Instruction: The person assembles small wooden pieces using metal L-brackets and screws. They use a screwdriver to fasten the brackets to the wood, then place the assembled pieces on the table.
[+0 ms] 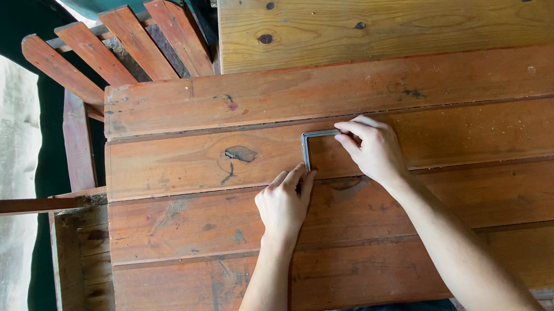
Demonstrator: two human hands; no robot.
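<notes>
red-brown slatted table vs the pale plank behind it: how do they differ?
The red-brown table is dark, stained and scuffed; the pale plank is light yellow and cleaner. The table shows several boards with gaps between them; the plank reads as one broad surface. Both hands, left hand and right hand, rest on the table at a metal bracket; nothing lies on the plank. Both are knotty wood.

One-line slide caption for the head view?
Both hands, left hand and right hand, steady a small metal L-shaped bracket on a reddish wooden plank table.

Grey metal bracket [310,143], worn wooden table [453,208]
</notes>
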